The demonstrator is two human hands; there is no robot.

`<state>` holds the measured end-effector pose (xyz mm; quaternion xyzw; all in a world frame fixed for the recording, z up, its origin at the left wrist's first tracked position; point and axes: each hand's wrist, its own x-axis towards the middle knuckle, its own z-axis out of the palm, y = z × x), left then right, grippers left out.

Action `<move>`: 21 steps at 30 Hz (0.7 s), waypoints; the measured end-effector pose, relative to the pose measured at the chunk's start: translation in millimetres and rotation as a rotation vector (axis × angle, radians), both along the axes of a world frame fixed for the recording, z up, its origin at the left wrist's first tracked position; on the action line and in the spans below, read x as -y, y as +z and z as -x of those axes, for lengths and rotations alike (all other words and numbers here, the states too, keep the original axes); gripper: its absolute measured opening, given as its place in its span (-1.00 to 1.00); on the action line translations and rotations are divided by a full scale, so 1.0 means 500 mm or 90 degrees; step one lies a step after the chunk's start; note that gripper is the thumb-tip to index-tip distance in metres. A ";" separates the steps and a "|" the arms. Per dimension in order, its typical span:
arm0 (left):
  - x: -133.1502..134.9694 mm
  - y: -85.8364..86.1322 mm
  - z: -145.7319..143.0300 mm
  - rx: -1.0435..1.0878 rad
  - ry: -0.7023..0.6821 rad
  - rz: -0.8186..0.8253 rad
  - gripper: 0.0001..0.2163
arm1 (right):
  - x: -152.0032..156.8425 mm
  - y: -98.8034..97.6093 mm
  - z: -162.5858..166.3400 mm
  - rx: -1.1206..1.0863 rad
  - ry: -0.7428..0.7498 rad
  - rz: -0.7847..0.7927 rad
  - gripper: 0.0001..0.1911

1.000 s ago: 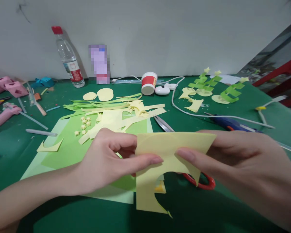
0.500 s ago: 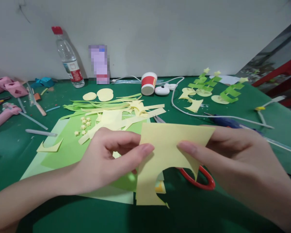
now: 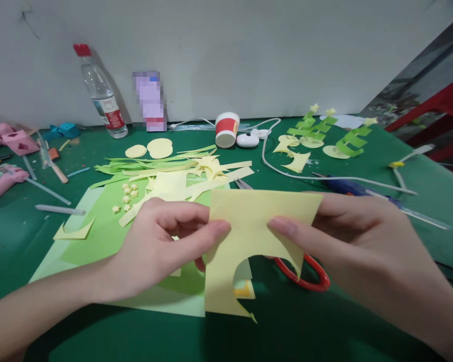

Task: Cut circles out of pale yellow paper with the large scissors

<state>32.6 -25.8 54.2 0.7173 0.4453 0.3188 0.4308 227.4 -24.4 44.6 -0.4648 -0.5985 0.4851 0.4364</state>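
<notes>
Between my two hands is a piece of yellow paper (image 3: 249, 226) with a rounded bite cut from its lower right side. My left hand (image 3: 166, 246) pinches its left edge, thumb in front. On the upper right part, my right hand (image 3: 347, 246) grips it with the thumb in front and the fingers hidden behind. Beneath the paper lie scissors (image 3: 320, 284) with red handles, partly covered. Green paper sheets (image 3: 109, 241) spread under my left hand, with several small folded paper stars (image 3: 126, 199) and yellow paper strips (image 3: 226, 178) on them.
At the back stand a water bottle (image 3: 105, 100), a blurred phone (image 3: 150, 103) and a tilted paper cup (image 3: 227, 129). A white cable (image 3: 324, 178) crosses the right side near a blue glue gun (image 3: 343, 186). Green spiral paper decorations (image 3: 351, 142) stand at the far right.
The whole view has shifted slightly, so most things appear a little further left. Both hands keep the same hold on the yellow paper.
</notes>
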 end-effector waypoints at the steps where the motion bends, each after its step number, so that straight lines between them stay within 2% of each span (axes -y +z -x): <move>1: 0.000 -0.001 0.000 0.003 -0.002 0.000 -0.70 | 0.000 0.001 0.000 0.003 -0.001 -0.005 -0.93; 8: 0.000 -0.003 0.001 0.010 -0.011 -0.010 -0.72 | -0.002 0.010 0.007 0.109 -0.037 -0.076 -0.80; 15: 0.003 -0.003 0.001 -0.001 -0.003 -0.033 -0.71 | -0.001 0.010 0.007 0.118 -0.041 -0.106 -0.74; 21: 0.003 -0.006 0.003 0.001 -0.001 -0.053 -0.69 | -0.001 0.015 0.008 0.142 -0.030 -0.113 -0.78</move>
